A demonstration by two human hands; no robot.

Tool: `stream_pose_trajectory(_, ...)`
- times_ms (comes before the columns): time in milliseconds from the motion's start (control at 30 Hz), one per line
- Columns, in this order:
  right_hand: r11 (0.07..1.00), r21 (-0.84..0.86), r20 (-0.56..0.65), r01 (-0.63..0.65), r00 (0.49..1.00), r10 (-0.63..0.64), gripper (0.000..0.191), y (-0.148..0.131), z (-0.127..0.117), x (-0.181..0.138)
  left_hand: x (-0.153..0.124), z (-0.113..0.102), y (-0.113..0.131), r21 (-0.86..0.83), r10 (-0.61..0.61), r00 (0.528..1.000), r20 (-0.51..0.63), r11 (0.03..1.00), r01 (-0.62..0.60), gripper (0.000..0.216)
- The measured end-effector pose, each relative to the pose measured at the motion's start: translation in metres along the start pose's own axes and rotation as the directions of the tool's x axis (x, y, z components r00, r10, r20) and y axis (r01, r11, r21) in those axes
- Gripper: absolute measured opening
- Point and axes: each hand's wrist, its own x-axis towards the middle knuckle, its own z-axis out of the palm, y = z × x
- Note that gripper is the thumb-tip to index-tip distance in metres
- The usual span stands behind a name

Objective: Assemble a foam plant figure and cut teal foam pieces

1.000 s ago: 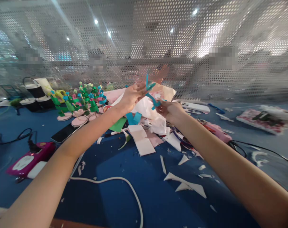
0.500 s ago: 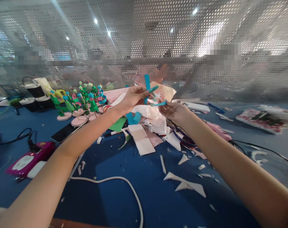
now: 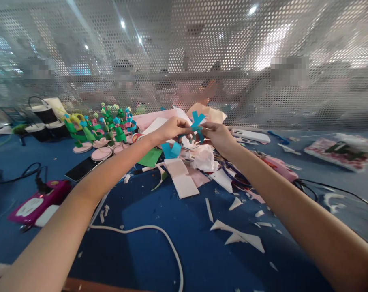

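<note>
Between my two hands are blue paper strips, crossed over each other above the paper pile. My left hand pinches them from the left with its fingertips. From the right, the fingers of my right hand are closed on the same strips. Below them lie a folded blue paper piece, a green paper sheet, a crumpled white plastic bag and a white paper piece. Whether the strips are stuck together, I cannot tell.
Paper plant models on pink discs stand at the left, behind a phone. A purple power strip and a white cable lie nearer. Paper scraps litter the blue table. A perforated metal screen rises behind.
My hands have come together on the blue strips, which now cross. The teal strip end by my left fingers has shifted, and my right palm has turned downward.
</note>
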Motion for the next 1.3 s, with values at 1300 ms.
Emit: stream_pose_trajectory(1300, 0.856, -0.371, 0.429, 0.36, 0.884, -0.186, 0.055, -0.013, -0.015, -0.004, 0.001, -0.01, -0.009, 0.044, 0.0, 0.998, 0.065, 0.999, -0.003, 0.031)
